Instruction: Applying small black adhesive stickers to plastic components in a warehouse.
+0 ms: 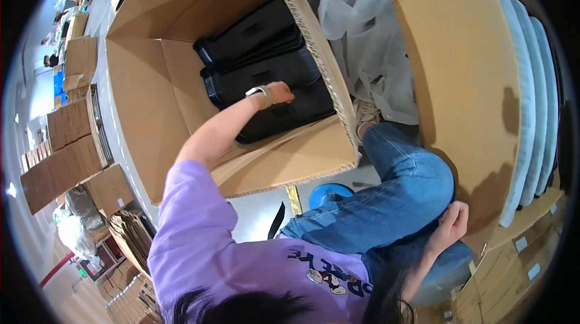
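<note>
My left hand [279, 93], with a pale watch on the wrist, reaches into a large open cardboard box [145, 82] lying tilted in front of me. Its fingers are curled down onto the top of a black bag [284, 115]. More black bags [260, 34] are stacked behind that one inside the box. My right hand [453, 222] rests with bent fingers against my jeans-clad knee [417, 185], holding nothing, beside a tall brown cardboard sheet [465, 82].
White foam pads [534, 82] stand behind the cardboard sheet. Crumpled white wrapping [362, 28] lies past the box. A blue stool [329, 192] is under my leg. Flattened cartons [66, 142] are stacked at the left, more boxes [519, 263] at the lower right.
</note>
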Demonstrator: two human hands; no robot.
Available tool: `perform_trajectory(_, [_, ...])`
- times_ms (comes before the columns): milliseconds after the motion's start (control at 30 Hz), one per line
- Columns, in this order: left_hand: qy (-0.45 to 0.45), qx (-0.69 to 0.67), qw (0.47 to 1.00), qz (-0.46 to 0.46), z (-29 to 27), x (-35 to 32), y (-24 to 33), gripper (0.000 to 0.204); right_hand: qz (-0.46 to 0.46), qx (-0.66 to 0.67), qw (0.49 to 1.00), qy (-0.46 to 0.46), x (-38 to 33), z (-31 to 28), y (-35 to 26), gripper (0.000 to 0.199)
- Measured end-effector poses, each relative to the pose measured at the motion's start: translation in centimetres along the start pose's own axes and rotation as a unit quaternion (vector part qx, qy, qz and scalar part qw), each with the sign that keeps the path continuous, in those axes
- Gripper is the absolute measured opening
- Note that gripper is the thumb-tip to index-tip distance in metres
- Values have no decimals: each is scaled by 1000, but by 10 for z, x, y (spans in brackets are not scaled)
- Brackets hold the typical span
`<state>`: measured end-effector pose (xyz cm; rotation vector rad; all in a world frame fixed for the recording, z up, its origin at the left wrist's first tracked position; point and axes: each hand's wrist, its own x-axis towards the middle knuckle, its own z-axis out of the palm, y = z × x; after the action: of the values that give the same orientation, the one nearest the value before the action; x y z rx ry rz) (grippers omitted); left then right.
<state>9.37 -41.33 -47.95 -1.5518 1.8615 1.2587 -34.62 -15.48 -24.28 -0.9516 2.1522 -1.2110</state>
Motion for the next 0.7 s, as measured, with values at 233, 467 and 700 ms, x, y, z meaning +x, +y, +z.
perform_trajectory(233, [221,-419,881,-23,-144,-148,144,16,32,116,993,-4,-4,-26,-26,14])
perform_trajectory(467, [460,-39,686,562,-63,-264,332,8,-176,-21,978,108,59,-96,-73,10])
perform_trajectory(700, [87,-166,822,538,71,-239,437,16,-182,-383,906,6,210,-143,-23,26])
